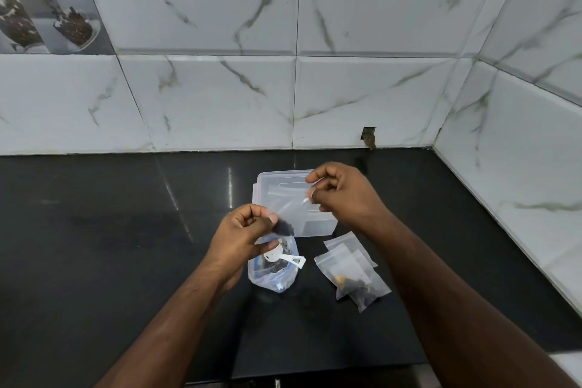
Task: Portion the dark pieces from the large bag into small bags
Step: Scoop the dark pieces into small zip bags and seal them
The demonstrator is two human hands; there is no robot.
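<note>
I hold one small clear bag [291,209] stretched between both hands above the counter. My left hand [242,236] pinches its lower end, where a clump of dark pieces [285,228] sits. My right hand [341,195] pinches its upper end. Below my left hand stands the large bag [273,274], open, with dark pieces and a white scoop [282,257] in its mouth. Several small bags [352,271] lie to the right of it, the nearest ones holding dark pieces.
A clear plastic box [315,224] sits behind the hands on the black counter [110,246]. Marble-tiled walls close the back and the right side. The counter's front edge runs just below the forearms.
</note>
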